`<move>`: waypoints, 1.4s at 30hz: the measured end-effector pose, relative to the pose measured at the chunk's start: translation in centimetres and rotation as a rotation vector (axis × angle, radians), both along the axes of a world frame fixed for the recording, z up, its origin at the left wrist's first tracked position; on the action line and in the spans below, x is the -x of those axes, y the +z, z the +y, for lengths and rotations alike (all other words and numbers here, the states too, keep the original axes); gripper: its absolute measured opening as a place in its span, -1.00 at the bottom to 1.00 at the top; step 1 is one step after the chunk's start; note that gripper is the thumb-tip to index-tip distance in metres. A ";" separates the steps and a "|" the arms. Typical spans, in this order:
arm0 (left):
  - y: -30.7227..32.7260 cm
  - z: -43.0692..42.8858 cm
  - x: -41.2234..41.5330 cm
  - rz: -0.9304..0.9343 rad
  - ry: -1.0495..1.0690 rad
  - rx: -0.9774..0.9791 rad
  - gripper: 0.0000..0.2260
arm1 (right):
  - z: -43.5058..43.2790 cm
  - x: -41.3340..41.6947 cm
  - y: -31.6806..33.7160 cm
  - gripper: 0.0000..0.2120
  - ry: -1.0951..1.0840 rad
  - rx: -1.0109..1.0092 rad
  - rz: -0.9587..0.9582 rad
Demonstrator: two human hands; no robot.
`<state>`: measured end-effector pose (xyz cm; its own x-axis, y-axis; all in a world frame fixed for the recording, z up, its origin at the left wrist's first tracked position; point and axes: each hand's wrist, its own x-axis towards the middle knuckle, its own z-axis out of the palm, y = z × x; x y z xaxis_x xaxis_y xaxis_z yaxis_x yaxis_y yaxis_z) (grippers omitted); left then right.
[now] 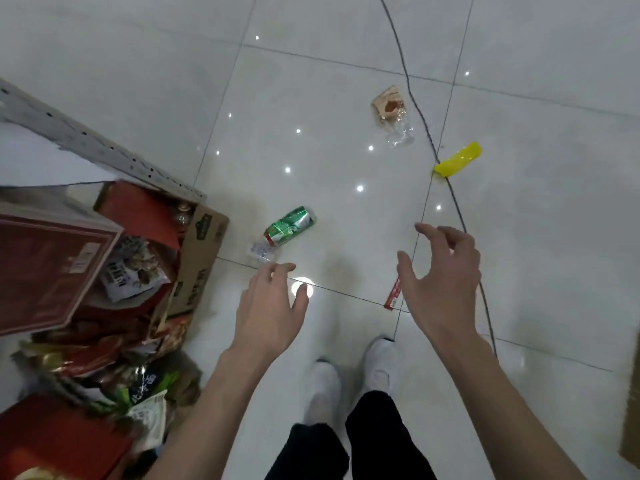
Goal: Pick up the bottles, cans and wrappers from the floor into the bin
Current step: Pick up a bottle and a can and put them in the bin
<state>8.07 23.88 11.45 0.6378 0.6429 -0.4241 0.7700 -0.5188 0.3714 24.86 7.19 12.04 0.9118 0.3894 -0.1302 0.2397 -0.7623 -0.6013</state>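
Note:
A crushed green can [289, 226] lies on the white tiled floor, with a clear plastic scrap [260, 252] touching its near end. My left hand [272, 304] hovers empty just below them, fingers relaxed. My right hand [441, 277] is spread and empty above a thin red wrapper [392, 296], which it partly hides. Farther off lie a brown and clear wrapper [393, 112] and a yellow wrapper [458, 159]. A cardboard box [204, 251] stuffed with packaging stands at the left.
A thin dark cable [420, 114] runs across the floor from the top to the right, passing under the yellow wrapper. A grey perforated rail [86, 140] leans behind the box. My white shoes [351, 379] stand below my hands. A cardboard edge [632, 403] shows at the right.

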 end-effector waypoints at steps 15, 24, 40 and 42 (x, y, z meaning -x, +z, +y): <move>-25.6 11.5 5.2 0.121 0.359 -0.064 -0.55 | 18.3 -1.8 -27.0 -0.56 0.502 -0.040 -0.099; -38.3 14.0 4.7 0.084 0.317 -0.231 -0.35 | 24.7 -0.1 -40.5 -0.51 0.773 -0.016 -0.146; -40.9 15.3 4.4 0.025 0.369 -0.235 -0.19 | 27.2 0.2 -46.1 -0.20 1.095 0.214 -0.290; -40.8 15.4 4.6 0.024 0.365 -0.243 -0.19 | 27.2 0.3 -46.4 -0.25 1.069 0.218 -0.322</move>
<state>3.43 39.29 -29.31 0.3420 0.9074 -0.2445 0.9261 -0.2813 0.2515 24.52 34.35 -34.36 0.1291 0.9855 -0.1100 0.9493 -0.1549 -0.2736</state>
